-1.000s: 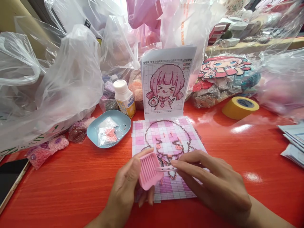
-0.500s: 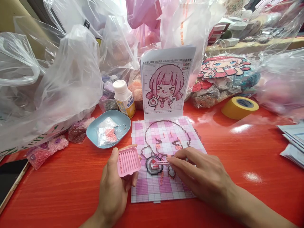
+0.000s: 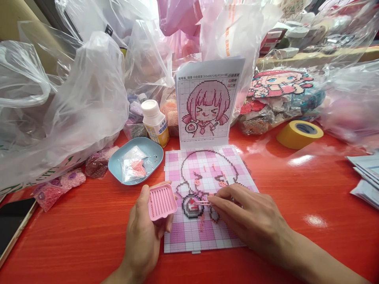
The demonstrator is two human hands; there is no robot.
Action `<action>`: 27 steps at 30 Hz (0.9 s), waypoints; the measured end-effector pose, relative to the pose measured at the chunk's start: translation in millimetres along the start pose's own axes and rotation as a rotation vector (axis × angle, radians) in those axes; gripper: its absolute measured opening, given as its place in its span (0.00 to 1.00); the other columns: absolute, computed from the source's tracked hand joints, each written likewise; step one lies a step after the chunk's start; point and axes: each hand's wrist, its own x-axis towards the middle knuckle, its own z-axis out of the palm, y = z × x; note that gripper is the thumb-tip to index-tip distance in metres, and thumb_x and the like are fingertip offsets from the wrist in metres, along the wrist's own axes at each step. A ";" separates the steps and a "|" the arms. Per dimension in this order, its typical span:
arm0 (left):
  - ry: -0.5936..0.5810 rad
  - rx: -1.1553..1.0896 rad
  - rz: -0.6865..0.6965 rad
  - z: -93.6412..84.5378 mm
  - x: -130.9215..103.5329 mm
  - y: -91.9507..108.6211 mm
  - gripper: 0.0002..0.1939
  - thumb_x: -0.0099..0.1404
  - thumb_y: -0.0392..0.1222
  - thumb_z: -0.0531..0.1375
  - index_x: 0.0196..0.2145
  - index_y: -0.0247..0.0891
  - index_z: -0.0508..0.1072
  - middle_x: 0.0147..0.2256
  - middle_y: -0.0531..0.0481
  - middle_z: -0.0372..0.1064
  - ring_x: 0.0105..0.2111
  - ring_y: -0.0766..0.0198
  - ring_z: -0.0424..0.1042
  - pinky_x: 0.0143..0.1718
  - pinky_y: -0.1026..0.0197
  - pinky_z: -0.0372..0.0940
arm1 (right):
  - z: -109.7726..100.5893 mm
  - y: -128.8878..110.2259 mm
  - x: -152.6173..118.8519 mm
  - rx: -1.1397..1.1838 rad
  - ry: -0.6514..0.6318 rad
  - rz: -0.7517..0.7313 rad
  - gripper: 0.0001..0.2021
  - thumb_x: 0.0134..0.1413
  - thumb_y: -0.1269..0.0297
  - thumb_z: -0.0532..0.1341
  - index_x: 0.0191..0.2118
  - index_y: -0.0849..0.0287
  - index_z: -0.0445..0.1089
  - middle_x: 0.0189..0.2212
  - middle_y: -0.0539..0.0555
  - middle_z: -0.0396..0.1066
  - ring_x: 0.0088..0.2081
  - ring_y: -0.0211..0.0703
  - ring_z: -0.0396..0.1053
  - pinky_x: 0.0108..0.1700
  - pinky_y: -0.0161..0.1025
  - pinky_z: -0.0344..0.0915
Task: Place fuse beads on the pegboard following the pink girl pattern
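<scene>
My left hand point(image 3: 145, 228) grips a small pink ridged bead tray point(image 3: 162, 202), tilted toward me, with a few reddish beads along its left grooves. Between the fingertips of my right hand point(image 3: 251, 217) are pink tweezers point(image 3: 204, 202), their tips over the round cake motif on the pegboard point(image 3: 189, 238). This board is pink and white checked and bears a beaded outline of a head, eyes, cheeks and a round plate. Part of its right side is hidden under my right hand. Whether the tweezers hold a bead is too small to tell.
Behind the board stands a printed pattern sheet point(image 3: 204, 106). A blue dish point(image 3: 112, 165) with small bead bags and a white-capped bottle point(image 3: 155, 122) are at left. Yellow tape point(image 3: 299, 135) lies right. Plastic bags point(image 3: 89, 86) crowd the back; a phone point(image 3: 17, 221) lies far left.
The tray in my left hand has shifted very slightly right. My right hand and the tweezers stay at practically the same spot over the round motif.
</scene>
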 end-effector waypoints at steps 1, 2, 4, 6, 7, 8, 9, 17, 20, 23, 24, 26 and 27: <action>0.001 0.003 0.001 0.0 0.1 0.0 0.25 0.55 0.62 0.55 0.15 0.38 0.62 0.12 0.54 0.58 0.13 0.70 0.53 0.14 0.67 0.52 | 0.2 0.2 -0.5 -0.002 -0.005 -0.001 0.10 0.57 0.79 0.55 0.43 0.62 0.67 0.31 0.53 0.68 0.28 0.37 0.62 0.26 0.34 0.55; 0.001 0.006 0.000 0.0 0.2 -0.1 0.25 0.55 0.62 0.55 0.15 0.38 0.62 0.12 0.54 0.58 0.14 0.70 0.53 0.14 0.67 0.51 | 0.4 0.4 -0.9 -0.003 -0.011 -0.002 0.10 0.57 0.79 0.55 0.43 0.61 0.67 0.32 0.53 0.68 0.29 0.37 0.62 0.26 0.34 0.55; 0.003 0.014 -0.001 0.3 0.5 -0.5 0.25 0.55 0.62 0.55 0.15 0.38 0.62 0.12 0.54 0.57 0.13 0.70 0.53 0.14 0.67 0.51 | 0.6 0.6 -1.4 -0.005 -0.018 -0.004 0.11 0.57 0.79 0.55 0.43 0.61 0.67 0.32 0.53 0.68 0.29 0.37 0.62 0.26 0.34 0.55; 0.009 0.014 -0.002 0.8 0.7 -0.9 0.25 0.55 0.61 0.55 0.15 0.38 0.62 0.12 0.54 0.58 0.13 0.70 0.53 0.14 0.67 0.51 | 0.7 0.6 -1.3 -0.007 -0.020 -0.005 0.10 0.58 0.78 0.55 0.43 0.61 0.67 0.32 0.53 0.68 0.29 0.37 0.62 0.26 0.34 0.56; 0.015 0.012 -0.002 1.1 0.7 -1.1 0.24 0.55 0.61 0.55 0.15 0.38 0.62 0.12 0.54 0.58 0.14 0.70 0.53 0.13 0.67 0.51 | 0.7 0.5 -1.2 -0.008 -0.019 -0.005 0.10 0.58 0.78 0.55 0.43 0.61 0.67 0.32 0.53 0.68 0.29 0.37 0.62 0.26 0.34 0.56; 0.019 0.009 -0.001 1.5 0.6 -1.2 0.24 0.55 0.61 0.55 0.16 0.38 0.62 0.13 0.54 0.59 0.14 0.70 0.53 0.13 0.67 0.51 | 0.8 0.4 -0.9 -0.010 -0.019 -0.005 0.09 0.58 0.77 0.55 0.43 0.61 0.67 0.32 0.53 0.68 0.29 0.38 0.62 0.26 0.35 0.56; 0.021 0.005 0.001 1.8 0.5 -1.1 0.24 0.55 0.61 0.56 0.16 0.38 0.63 0.13 0.54 0.59 0.14 0.70 0.53 0.13 0.68 0.51 | 0.8 0.3 -0.6 -0.011 -0.019 -0.005 0.09 0.59 0.77 0.55 0.43 0.61 0.67 0.32 0.53 0.68 0.29 0.38 0.62 0.26 0.35 0.56; 0.055 -0.003 -0.018 3.1 -0.9 0.0 0.23 0.56 0.61 0.55 0.21 0.37 0.67 0.11 0.55 0.58 0.13 0.69 0.54 0.12 0.68 0.50 | 0.2 -1.0 1.4 -0.022 0.001 -0.008 0.09 0.60 0.77 0.54 0.42 0.61 0.67 0.31 0.53 0.69 0.29 0.37 0.63 0.26 0.34 0.56; 0.046 -0.002 -0.017 2.7 -1.6 -0.3 0.23 0.57 0.61 0.55 0.19 0.37 0.66 0.12 0.54 0.58 0.13 0.69 0.54 0.12 0.68 0.50 | -0.3 -1.1 1.7 -0.015 0.001 -0.005 0.09 0.60 0.77 0.54 0.42 0.61 0.68 0.31 0.53 0.69 0.28 0.37 0.64 0.26 0.34 0.56; 0.024 0.007 -0.009 2.2 -1.7 -0.4 0.24 0.58 0.60 0.54 0.17 0.38 0.63 0.12 0.54 0.57 0.14 0.70 0.54 0.13 0.68 0.50 | -0.6 -1.2 2.0 -0.016 0.001 -0.005 0.09 0.59 0.77 0.54 0.42 0.61 0.68 0.31 0.53 0.69 0.28 0.37 0.64 0.26 0.34 0.56; 0.020 0.010 -0.008 2.0 -1.5 -0.4 0.24 0.58 0.60 0.54 0.17 0.38 0.63 0.12 0.54 0.57 0.14 0.70 0.54 0.13 0.68 0.50 | -0.7 -1.2 2.1 -0.019 0.003 -0.006 0.09 0.59 0.77 0.54 0.42 0.61 0.68 0.31 0.53 0.69 0.28 0.37 0.63 0.26 0.34 0.56; 0.020 0.013 -0.008 1.9 -1.2 -0.4 0.24 0.58 0.60 0.54 0.17 0.38 0.63 0.12 0.54 0.57 0.14 0.69 0.54 0.13 0.68 0.50 | -0.7 -1.2 2.4 -0.021 0.011 -0.009 0.09 0.59 0.77 0.54 0.42 0.61 0.68 0.30 0.53 0.69 0.28 0.37 0.64 0.25 0.34 0.56; 0.027 0.012 -0.012 1.9 -1.2 -0.5 0.24 0.58 0.60 0.54 0.18 0.38 0.64 0.12 0.54 0.57 0.14 0.69 0.54 0.13 0.68 0.50 | -0.7 -1.3 2.6 -0.020 0.014 -0.011 0.09 0.59 0.77 0.54 0.42 0.61 0.68 0.30 0.53 0.69 0.28 0.37 0.64 0.25 0.34 0.56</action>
